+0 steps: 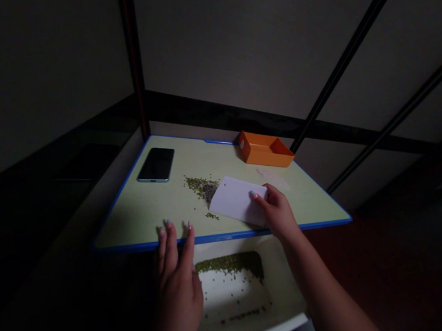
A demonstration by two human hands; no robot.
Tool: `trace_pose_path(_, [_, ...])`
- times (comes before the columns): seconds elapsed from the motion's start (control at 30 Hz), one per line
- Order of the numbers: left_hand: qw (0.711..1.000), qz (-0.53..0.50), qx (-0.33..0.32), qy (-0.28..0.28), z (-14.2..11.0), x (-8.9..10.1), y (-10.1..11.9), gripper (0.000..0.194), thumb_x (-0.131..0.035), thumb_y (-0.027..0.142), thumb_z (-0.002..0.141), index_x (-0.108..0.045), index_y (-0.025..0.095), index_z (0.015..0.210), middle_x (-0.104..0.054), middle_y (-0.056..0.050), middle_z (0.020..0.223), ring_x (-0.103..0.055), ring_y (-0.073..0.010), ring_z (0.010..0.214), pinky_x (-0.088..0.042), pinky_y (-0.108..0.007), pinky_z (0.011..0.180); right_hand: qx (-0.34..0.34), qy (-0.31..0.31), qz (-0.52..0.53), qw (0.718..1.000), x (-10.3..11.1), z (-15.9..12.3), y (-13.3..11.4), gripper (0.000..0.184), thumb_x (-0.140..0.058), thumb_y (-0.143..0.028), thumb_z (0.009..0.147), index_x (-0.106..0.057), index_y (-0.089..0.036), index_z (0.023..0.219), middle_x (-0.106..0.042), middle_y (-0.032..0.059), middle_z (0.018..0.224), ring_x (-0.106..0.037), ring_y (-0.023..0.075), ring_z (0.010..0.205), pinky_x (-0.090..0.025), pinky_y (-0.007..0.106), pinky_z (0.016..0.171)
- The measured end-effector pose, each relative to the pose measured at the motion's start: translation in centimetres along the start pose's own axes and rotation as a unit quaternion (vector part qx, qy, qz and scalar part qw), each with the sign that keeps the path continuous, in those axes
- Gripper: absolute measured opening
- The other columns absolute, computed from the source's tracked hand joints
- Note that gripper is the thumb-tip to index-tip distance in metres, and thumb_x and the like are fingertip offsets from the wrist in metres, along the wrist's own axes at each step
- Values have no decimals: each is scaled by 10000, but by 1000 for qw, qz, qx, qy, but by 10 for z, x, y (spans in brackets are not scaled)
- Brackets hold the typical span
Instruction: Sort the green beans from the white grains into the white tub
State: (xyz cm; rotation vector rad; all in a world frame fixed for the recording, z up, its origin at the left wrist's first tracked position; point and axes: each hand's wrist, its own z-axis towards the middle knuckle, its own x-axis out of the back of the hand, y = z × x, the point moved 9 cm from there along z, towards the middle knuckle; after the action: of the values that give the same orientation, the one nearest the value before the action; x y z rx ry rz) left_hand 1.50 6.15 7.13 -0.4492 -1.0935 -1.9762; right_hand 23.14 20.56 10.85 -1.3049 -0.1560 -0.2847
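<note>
A white card (234,202) is pinched in my right hand (278,212), its far left edge touching a scattered pile of small green beans (199,186) on the pale table. Some darker bits are mixed into the pile beside the card. My left hand (180,278) has its fingers spread, the tips at the table's near edge and the palm over the left side of a white plastic tub (281,275). Inside the tub, green beans lie heaped along its far side, with several loose ones over its floor. My left hand holds nothing.
A phone (156,164) lies face up at the table's (128,222) back left. An orange open box (265,150) stands at the back right, and a whitish patch (273,178) is in front of it. Dark-framed panels rise behind the table.
</note>
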Motion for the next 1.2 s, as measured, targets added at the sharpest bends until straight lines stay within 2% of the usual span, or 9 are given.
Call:
trace_pose_path(0.23, [1000,17,-2,9,0,2,0,824,-354,-8,901,-35,357,1568,-10,-94,1652,-59,-349,1489,-277,-634,1108,34,-19,-31,999,-13,-2,-8,277,-604,-458,785,-471,-219,741,-440,-47,637,-385,121,583,-287,242,523])
trace_pose_path(0.53, [1000,23,-9,10,1,2,-1,801,-358,10,910,-51,343,1570,-19,-93,1652,-73,-348,1489,-274,-628,1113,57,-9,-68,996,-19,-10,-21,250,-576,-439,811,-471,-222,748,-412,-60,586,-369,123,550,-264,252,511])
trace_pose_path(0.87, [1000,11,-8,7,1,2,0,790,-349,8,919,-57,348,1570,-20,-102,1650,-56,-351,1489,-266,-643,1109,70,4,-103,992,-19,-17,-23,254,-555,-428,828,-420,-238,727,-356,-81,531,-340,114,497,-222,249,481])
trace_pose_path(1.2, [1000,15,-9,12,2,2,2,802,-359,12,914,-42,348,1570,-15,-85,1653,-63,-344,1490,-257,-625,1121,78,3,-123,989,-25,-8,-21,244,-533,-429,833,-414,-239,738,-357,-79,524,-336,119,500,-210,249,477])
